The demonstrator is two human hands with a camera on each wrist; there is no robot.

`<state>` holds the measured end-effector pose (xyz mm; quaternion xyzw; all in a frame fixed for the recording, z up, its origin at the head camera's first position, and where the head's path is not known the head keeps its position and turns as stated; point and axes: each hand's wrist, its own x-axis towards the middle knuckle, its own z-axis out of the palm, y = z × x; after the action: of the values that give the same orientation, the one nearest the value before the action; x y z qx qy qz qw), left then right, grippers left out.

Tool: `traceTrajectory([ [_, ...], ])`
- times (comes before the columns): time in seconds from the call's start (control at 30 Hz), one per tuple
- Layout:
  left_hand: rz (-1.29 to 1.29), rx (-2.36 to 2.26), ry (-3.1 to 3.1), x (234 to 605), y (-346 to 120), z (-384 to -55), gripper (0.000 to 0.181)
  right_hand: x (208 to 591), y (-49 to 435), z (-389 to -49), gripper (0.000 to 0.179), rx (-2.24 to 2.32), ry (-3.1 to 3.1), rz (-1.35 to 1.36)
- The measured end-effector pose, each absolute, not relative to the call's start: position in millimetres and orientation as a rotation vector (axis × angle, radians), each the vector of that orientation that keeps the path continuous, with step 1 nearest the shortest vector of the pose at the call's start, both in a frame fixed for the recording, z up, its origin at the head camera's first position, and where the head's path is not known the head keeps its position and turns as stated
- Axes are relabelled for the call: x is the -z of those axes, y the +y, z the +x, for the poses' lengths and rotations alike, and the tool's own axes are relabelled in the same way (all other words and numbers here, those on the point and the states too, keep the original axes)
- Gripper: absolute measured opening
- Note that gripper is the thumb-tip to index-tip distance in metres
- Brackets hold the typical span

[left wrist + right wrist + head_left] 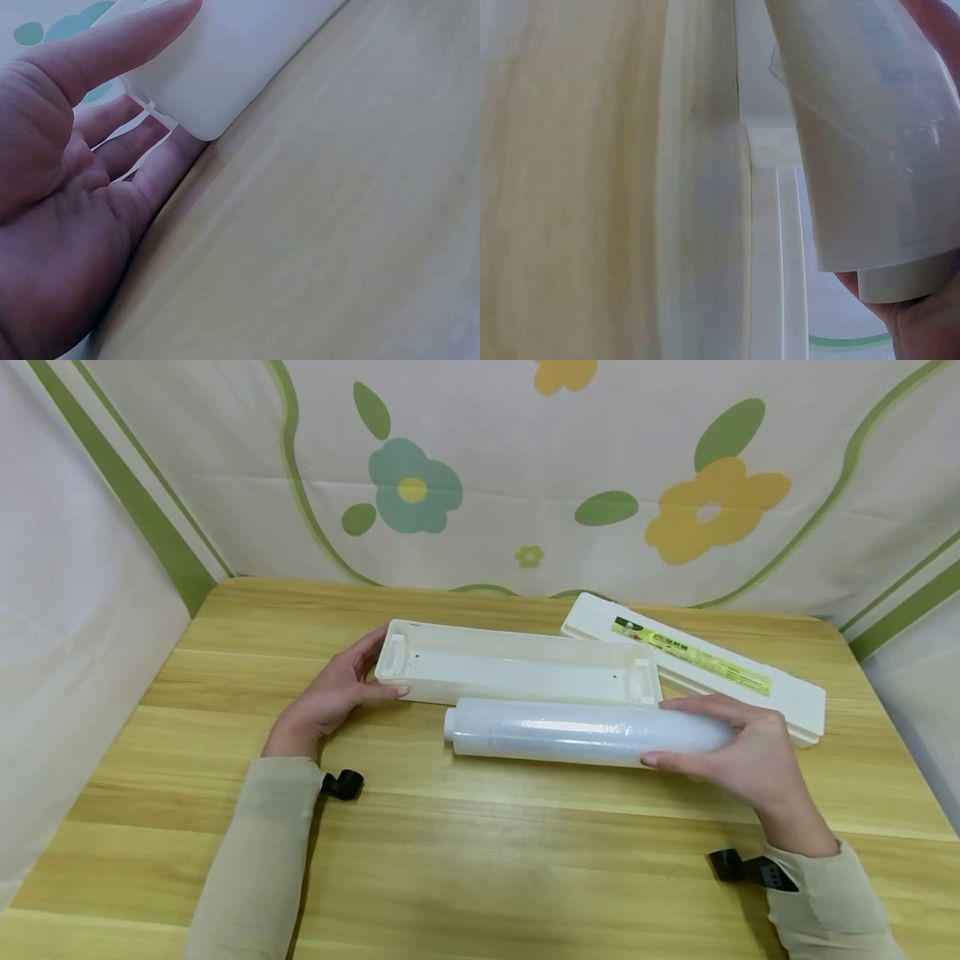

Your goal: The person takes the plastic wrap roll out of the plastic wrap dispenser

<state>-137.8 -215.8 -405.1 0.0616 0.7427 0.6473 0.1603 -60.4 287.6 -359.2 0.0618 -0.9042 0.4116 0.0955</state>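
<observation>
A roll of cling film lies crosswise in my right hand, which grips its right end with the thumb in front and fingers behind. The roll is just in front of a long white plastic box, lidless, with a holder at each inner end. My left hand holds the box's left end, thumb on the front wall; in the left wrist view the other fingers pass behind the box end. Close up in the right wrist view, the film roll shows a white core end sticking out by the palm.
The white lid with a green and yellow label lies slanted behind the box at the right, on the wooden table. A flower-printed curtain hangs beyond the table's back edge. Black camera mounts are on both wrists.
</observation>
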Motion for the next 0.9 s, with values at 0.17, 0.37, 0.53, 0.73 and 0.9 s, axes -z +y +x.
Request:
traceTrajectory([
  [0.17, 0.181, -1.855, 2.119, 404.9, -215.9, -137.7, 0.102, 360.7, 289.0, -60.4, 0.06, -1.255, -2.72, 0.152],
  [0.37, 0.189, -1.847, 2.112, 406.4, -216.5, -138.5, 0.101, 365.1, 290.7, -61.3, 0.063, -1.245, -2.771, 0.131],
  [0.53, 0.192, -1.848, 2.112, 405.0, -216.2, -138.5, 0.102, 368.0, 292.6, -63.4, 0.066, -1.273, -2.774, 0.159],
  [0.73, 0.191, -1.849, 2.108, 404.2, -215.9, -138.8, 0.101, 369.6, 293.2, -65.7, 0.068, -1.252, -2.802, 0.182],
  [0.9, 0.193, -1.844, 2.114, 403.1, -215.4, -138.1, 0.102, 369.6, 292.7, -66.5, 0.072, -1.215, -2.85, 0.182],
])
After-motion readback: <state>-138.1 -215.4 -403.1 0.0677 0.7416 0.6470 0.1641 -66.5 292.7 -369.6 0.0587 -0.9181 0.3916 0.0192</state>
